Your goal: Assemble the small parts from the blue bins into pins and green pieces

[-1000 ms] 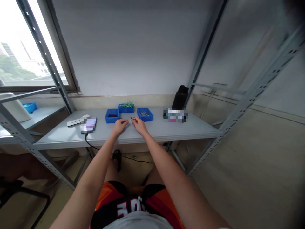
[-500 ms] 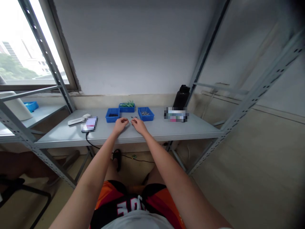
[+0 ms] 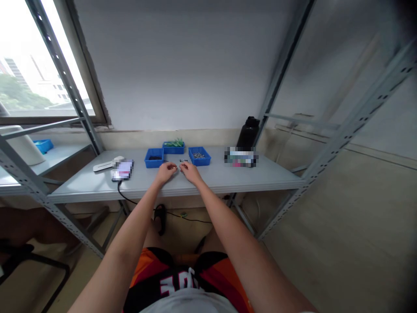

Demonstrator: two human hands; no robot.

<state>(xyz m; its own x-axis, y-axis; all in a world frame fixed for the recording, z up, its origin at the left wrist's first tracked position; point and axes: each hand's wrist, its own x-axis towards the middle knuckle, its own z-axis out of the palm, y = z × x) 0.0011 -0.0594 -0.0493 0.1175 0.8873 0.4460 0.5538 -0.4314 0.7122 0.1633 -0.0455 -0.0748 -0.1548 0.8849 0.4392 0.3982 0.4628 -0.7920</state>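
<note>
My left hand (image 3: 166, 172) rests at the middle of the grey shelf top, fingers closed in a pinch near a blue bin (image 3: 154, 164) of small dark parts. Close to it on the right, my right hand (image 3: 190, 170) is also pinched, its fingertips facing the left ones across a narrow gap. What either hand holds is too small to name. Just beyond the right fingertips lie a few small metal pieces (image 3: 183, 160). A second blue bin (image 3: 202, 163), with small silvery metal parts, stands right of them. Behind, a third blue bin (image 3: 173, 151) holds green strips.
On the left of the shelf top (image 3: 215, 178) lie a blurred-out phone (image 3: 122, 170) with a black cable and a white device (image 3: 103, 166). A black bottle (image 3: 248, 134) stands at right behind a pixelated pack (image 3: 241, 157). Metal posts (image 3: 283, 69) flank the shelf.
My left fingers have shifted and spread slightly, close to the right fingertips. The right hand has barely moved, and the bins stay in place.
</note>
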